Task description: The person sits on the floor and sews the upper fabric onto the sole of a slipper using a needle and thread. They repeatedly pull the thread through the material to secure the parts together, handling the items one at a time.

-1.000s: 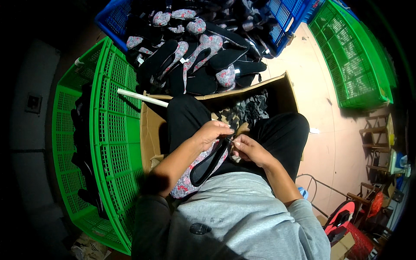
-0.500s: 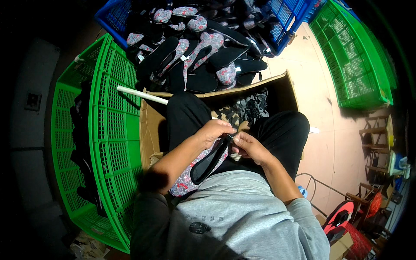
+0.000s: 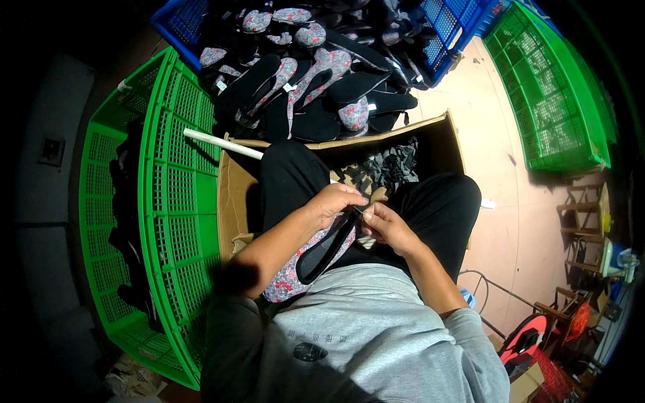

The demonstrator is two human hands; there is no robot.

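Across my lap lies a grey and red floral cloth shoe (image 3: 287,282) with a black lining, its near end resting against my grey shirt. My left hand (image 3: 334,203) is closed on the far end of this shoe, thumb and forefinger pinched at its dark edge. Right beside it, the fingertips of my right hand (image 3: 388,227) pinch together at the same edge. Whatever they hold there is thin and dark, too small to make out. The shoe's far end is partly hidden behind my fingers.
Between my knees stands an open cardboard box (image 3: 232,195) with dark scraps (image 3: 393,168). Beyond it, a blue crate (image 3: 176,30) overflows with floral and black shoes (image 3: 353,115). Green crates stand at left (image 3: 178,221) and far right (image 3: 547,101). A white rod (image 3: 218,142) leans near my left knee.
My hands stay pinched together at the shoe's far end, with only slight finger movement. The whole view has shifted a little.
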